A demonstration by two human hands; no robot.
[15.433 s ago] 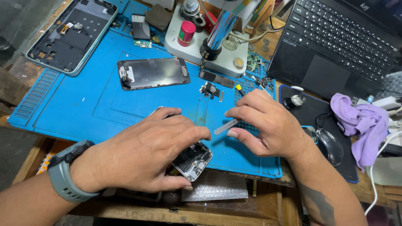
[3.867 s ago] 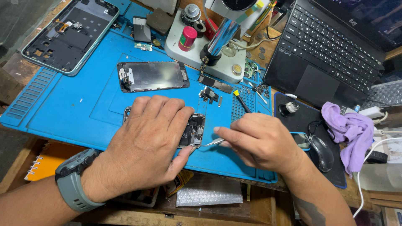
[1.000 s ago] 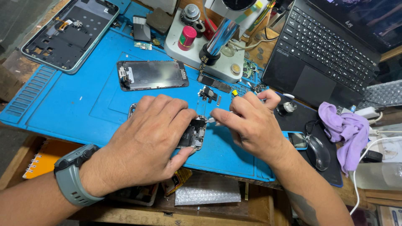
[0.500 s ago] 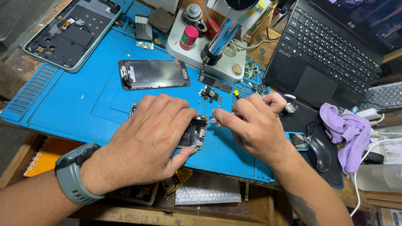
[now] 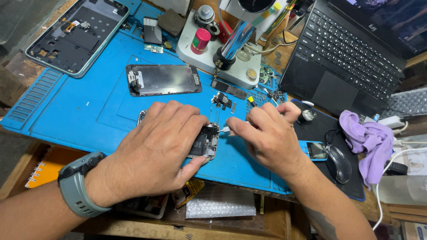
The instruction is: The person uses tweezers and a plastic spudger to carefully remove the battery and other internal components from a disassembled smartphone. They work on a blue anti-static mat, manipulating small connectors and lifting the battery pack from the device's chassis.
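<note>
The opened phone [image 5: 205, 141] lies on the blue repair mat [image 5: 80, 111], near its front edge, and I have my left hand [image 5: 158, 146] spread over it, fingers on top and thumb tucked under the near edge, pinning it down. My right hand [image 5: 267, 135] is pinched around a thin tool [image 5: 225, 129] whose pale tip touches the phone's upper right corner (I cannot tell what kind of tool it is). A detached screen panel [image 5: 162, 79] lies further up the mat, well apart, and an empty phone frame [image 5: 78, 33] sits at the far left corner. A laptop [image 5: 351, 53] stands at the right of the surface, with a purple cloth [image 5: 367, 140] and a mouse [image 5: 339, 162] beside my right wrist
</note>
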